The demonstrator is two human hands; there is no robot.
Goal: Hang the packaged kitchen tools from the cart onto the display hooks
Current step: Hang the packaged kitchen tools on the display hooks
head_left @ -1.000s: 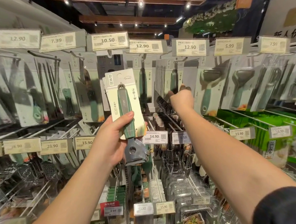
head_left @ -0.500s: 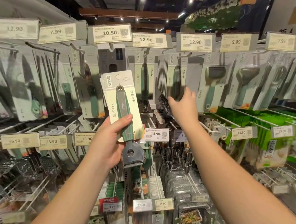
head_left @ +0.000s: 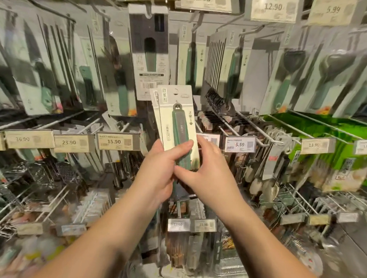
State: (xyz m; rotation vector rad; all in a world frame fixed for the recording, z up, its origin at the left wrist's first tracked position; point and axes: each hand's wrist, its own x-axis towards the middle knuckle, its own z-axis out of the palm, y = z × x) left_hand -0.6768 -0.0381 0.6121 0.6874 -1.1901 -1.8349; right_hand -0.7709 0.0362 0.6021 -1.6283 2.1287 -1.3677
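Since half a second ago the right hand [head_left: 210, 176] has come back from the upper row of hanging packs and now meets the left hand [head_left: 157, 171] at the middle of the view, and the camera has dipped so the top price tags sit at the upper edge.

Both hands hold the same thing: a packaged kitchen tool [head_left: 179, 126], a pale card with a green handle fixed down its middle. The left grip is closed round the lower part of the pack, thumb laid across the front of the green handle, fingers behind. The right grip is also on the pack, its thumb against the lower end of the handle and its fingers reaching behind the card's right edge. A second card edge shows just behind the first on the left side, so there may be two packs; I cannot tell for sure. The pack stands nearly upright, tilted a little to the left, held in the air in front of the display and not on any hook.

Behind its top edge hangs a grey-backed pack [head_left: 148, 58] with a barcode. Beside that, rows of green-handled tools in clear packaging hang from display hooks [head_left: 227, 128]. Price tags run below, one reading 15.90 [head_left: 115, 141] to the left and one reading 5.59 [head_left: 239, 144] to the right. Bright green boxes [head_left: 319, 129] sit further right.
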